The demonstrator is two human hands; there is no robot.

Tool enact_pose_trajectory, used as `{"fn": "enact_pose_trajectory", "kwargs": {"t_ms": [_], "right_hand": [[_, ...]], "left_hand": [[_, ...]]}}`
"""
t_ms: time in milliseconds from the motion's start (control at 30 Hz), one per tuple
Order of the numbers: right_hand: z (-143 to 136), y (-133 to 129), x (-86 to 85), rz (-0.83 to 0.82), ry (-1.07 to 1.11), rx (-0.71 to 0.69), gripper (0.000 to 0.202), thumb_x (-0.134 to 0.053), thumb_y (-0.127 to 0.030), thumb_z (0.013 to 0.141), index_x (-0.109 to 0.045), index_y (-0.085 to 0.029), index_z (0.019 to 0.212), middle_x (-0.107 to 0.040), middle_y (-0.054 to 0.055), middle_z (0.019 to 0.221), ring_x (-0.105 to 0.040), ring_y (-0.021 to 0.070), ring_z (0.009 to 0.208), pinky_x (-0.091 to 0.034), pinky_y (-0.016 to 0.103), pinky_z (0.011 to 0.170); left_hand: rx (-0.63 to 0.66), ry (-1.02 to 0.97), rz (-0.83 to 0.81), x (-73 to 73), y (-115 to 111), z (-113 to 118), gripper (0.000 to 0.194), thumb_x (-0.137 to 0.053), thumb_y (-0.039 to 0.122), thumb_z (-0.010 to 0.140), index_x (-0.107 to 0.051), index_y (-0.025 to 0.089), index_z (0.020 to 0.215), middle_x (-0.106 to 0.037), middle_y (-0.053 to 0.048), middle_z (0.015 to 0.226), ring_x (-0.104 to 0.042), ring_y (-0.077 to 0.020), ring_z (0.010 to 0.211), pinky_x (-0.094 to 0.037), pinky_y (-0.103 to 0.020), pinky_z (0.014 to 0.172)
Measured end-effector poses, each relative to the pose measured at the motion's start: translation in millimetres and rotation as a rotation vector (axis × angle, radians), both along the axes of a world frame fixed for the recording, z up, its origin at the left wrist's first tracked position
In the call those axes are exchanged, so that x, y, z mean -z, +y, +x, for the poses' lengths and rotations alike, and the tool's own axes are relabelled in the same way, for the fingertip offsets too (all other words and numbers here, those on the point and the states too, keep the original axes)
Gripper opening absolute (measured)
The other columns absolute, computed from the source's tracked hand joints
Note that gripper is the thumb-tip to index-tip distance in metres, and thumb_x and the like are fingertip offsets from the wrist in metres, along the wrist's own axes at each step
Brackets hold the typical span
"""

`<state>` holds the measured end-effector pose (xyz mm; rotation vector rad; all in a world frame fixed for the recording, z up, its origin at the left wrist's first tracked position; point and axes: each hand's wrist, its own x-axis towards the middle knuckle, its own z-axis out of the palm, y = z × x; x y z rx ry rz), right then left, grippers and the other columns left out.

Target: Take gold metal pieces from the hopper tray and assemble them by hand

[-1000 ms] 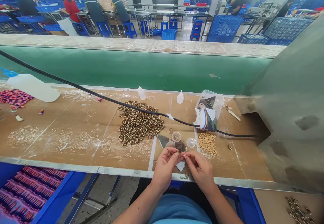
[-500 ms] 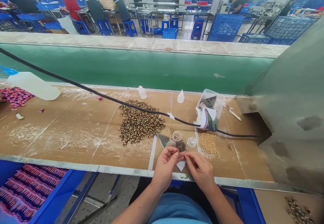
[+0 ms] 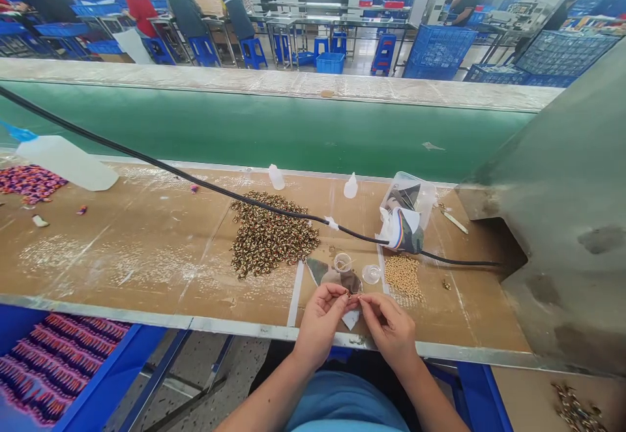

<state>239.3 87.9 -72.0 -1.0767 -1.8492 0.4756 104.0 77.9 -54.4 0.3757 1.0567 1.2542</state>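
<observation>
My left hand (image 3: 319,321) pinches a small brown-and-gold piece (image 3: 347,294) between thumb and forefinger, above a camouflage cloth (image 3: 317,269) at the front of the table. Close beside it, my right hand (image 3: 390,325) has its thumb and forefinger pressed together; whatever lies between them is too small to make out. The fingertips of both hands nearly meet. Just beyond them stand a small clear cup (image 3: 343,263) with a thin stick in it and a round clear lid (image 3: 372,274). A heap of similar brown-and-gold pieces (image 3: 271,240) lies to the left, and small tan discs (image 3: 403,277) to the right.
A black cable (image 3: 235,194) crosses above the cardboard-covered table (image 3: 147,243). Two white bottles (image 3: 276,177) and a clear tub (image 3: 424,197) with cloth stand farther back. A metal housing (image 3: 577,223) bounds the right side. Beyond runs a green belt (image 3: 293,132); people sit past it.
Both hands stay at the same spot, with only slight finger movement. The whole view has shifted a little; the things on the table stay put.
</observation>
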Motion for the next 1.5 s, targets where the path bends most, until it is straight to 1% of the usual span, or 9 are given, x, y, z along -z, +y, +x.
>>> {"fn": "enact_pose_trajectory", "kwargs": {"t_ms": [133, 267, 567, 767, 933, 1133, 1267, 1400, 1500], "right_hand": [[0.6, 0.2, -1.0, -0.006, 0.009, -0.020, 0.009, -0.052, -0.013, 0.089, -0.058, -0.018, 0.093, -0.063, 0.001, 0.084, -0.060, 0.0083, 0.072, -0.048, 0.016, 0.063], [0.4, 0.2, -1.8, 0.003, 0.006, -0.024, 0.008, -0.051, -0.013, 0.090, -0.058, -0.017, 0.091, -0.063, 0.001, 0.082, -0.059, 0.0079, 0.070, -0.047, 0.016, 0.061], [0.9, -1.3, -2.2, -0.003, -0.019, -0.037, 0.008, -0.050, -0.015, 0.091, -0.057, -0.018, 0.090, -0.062, 0.001, 0.081, -0.059, 0.0092, 0.070, -0.047, 0.017, 0.062], [1.0, -0.6, -3.0, 0.008, -0.026, -0.047, 0.008, -0.049, -0.013, 0.091, -0.056, -0.018, 0.092, -0.062, 0.001, 0.083, -0.059, 0.0092, 0.073, -0.047, 0.017, 0.064], [0.8, 0.9, -2.1, 0.000, -0.042, -0.066, 0.009, -0.047, -0.014, 0.092, -0.055, -0.018, 0.092, -0.061, 0.001, 0.083, -0.059, 0.0092, 0.075, -0.047, 0.018, 0.067], [1.7, 3.2, -7.5, 0.034, -0.058, -0.088, 0.011, -0.044, -0.015, 0.093, -0.054, -0.018, 0.090, -0.061, 0.002, 0.081, -0.059, 0.0105, 0.073, -0.048, 0.019, 0.066], [2.4, 3.7, -6.8, 0.034, -0.072, -0.107, 0.012, -0.044, -0.013, 0.093, -0.054, -0.018, 0.092, -0.061, 0.003, 0.082, -0.060, 0.0117, 0.075, -0.049, 0.020, 0.067], [1.1, 2.1, -3.0, 0.010, -0.054, -0.091, 0.011, -0.046, -0.013, 0.092, -0.055, -0.018, 0.093, -0.062, 0.003, 0.084, -0.060, 0.0111, 0.077, -0.049, 0.019, 0.069], [0.1, -0.9, -2.4, 0.002, -0.010, -0.047, 0.011, -0.049, -0.012, 0.091, -0.057, -0.018, 0.096, -0.062, 0.003, 0.087, -0.060, 0.0105, 0.080, -0.049, 0.018, 0.072]], "left_hand": [[0.036, 0.015, -0.008, -1.4, 2.5, -0.6, 0.039, -0.081, 0.036, 0.056, -0.057, 0.011, 0.075, -0.062, -0.003, 0.074, -0.062, -0.0129, 0.075, -0.051, -0.029, 0.080], [0.076, 0.023, -0.015, -0.7, 3.2, -2.3, 0.039, -0.081, 0.037, 0.056, -0.057, 0.011, 0.074, -0.061, -0.002, 0.074, -0.060, -0.0120, 0.073, -0.050, -0.029, 0.081], [0.162, 0.083, -0.034, -2.6, 4.7, -5.4, 0.042, -0.081, 0.039, 0.054, -0.058, 0.010, 0.075, -0.061, 0.000, 0.070, -0.058, -0.0084, 0.067, -0.047, -0.020, 0.070], [0.150, 0.080, -0.052, -5.2, 5.5, -5.4, 0.045, -0.082, 0.041, 0.052, -0.058, 0.011, 0.074, -0.061, 0.000, 0.069, -0.058, -0.0088, 0.067, -0.047, -0.020, 0.070], [0.159, 0.089, -0.061, -3.8, 4.9, -6.1, 0.045, -0.082, 0.041, 0.051, -0.058, 0.011, 0.074, -0.061, -0.001, 0.069, -0.058, -0.0090, 0.066, -0.047, -0.020, 0.069], [0.181, 0.097, -0.054, -1.9, 3.9, -7.9, 0.042, -0.081, 0.039, 0.054, -0.058, 0.011, 0.075, -0.062, -0.002, 0.069, -0.059, -0.0103, 0.066, -0.047, -0.022, 0.070], [0.195, 0.092, -0.053, -2.9, 4.1, -7.7, 0.042, -0.081, 0.039, 0.054, -0.057, 0.011, 0.074, -0.061, -0.002, 0.067, -0.059, -0.0109, 0.064, -0.047, -0.023, 0.069], [0.153, 0.073, -0.040, -0.9, 3.9, -6.0, 0.041, -0.081, 0.038, 0.055, -0.058, 0.011, 0.075, -0.061, -0.002, 0.069, -0.059, -0.0103, 0.066, -0.049, -0.023, 0.071], [0.126, 0.041, -0.019, 2.0, 2.9, -5.0, 0.040, -0.080, 0.038, 0.057, -0.058, 0.011, 0.075, -0.060, -0.001, 0.071, -0.058, -0.0101, 0.069, -0.050, -0.025, 0.073]]}}
